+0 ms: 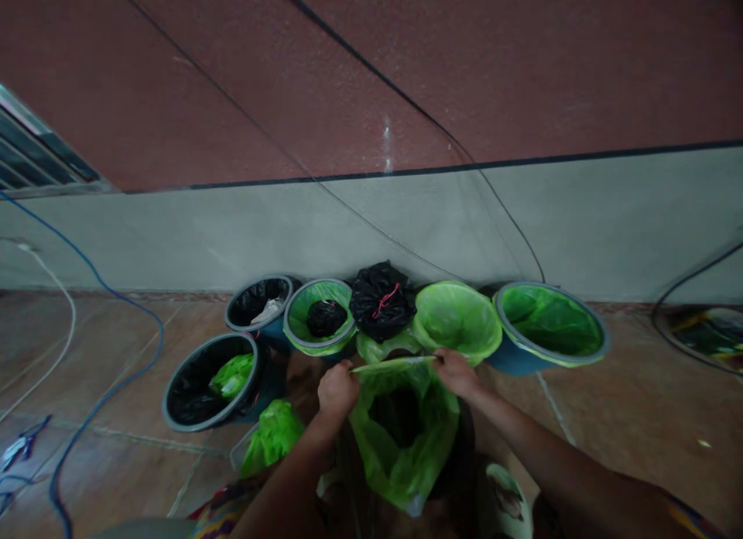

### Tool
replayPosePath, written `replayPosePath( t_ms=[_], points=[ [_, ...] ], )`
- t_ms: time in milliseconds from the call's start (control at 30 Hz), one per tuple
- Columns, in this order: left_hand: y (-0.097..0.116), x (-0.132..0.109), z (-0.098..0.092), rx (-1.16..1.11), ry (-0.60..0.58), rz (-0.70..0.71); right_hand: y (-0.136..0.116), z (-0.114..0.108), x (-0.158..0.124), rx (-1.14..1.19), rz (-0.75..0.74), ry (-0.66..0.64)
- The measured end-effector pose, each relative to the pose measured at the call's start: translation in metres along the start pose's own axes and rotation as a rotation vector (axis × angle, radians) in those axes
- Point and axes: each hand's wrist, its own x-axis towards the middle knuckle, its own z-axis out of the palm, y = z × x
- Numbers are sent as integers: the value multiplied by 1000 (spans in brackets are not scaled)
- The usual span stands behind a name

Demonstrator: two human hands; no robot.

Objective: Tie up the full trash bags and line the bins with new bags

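A translucent green trash bag (371, 446) hangs open at the lower middle, partly over a dark bin (461, 454) that stands between my feet. My left hand (338, 389) is closed on the left end of the bag's far edge. On the right end of the same edge, my right hand (457, 372) is closed too, and the edge is pulled taut between them. Just beyond my hands are a bin lined in bright green (458, 320) and a knotted black trash bag (381, 300) with a pink tie. The bag covers much of the dark bin.
Against the wall (371, 229) stand a green-lined bin (551, 322) at right and another (319, 316) holding a black bundle. Black-lined bins (210, 380) are at left. Crumpled green bags (272, 434) lie near my left forearm. A blue hose (159, 330) crosses the tiled floor.
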Motion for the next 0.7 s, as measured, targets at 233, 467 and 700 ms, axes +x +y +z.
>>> replayPosePath(
  t_ms=[233,467,700],
  points=[
    [0,2,1,85,-106,68,-6,-36,-12,46,-126,66],
    [14,-1,0,5,-33,134,1,-34,-16,-43,-62,-6],
    [25,-3,-6,37,-39,146,0,-36,-15,-102,-61,32]
  ],
)
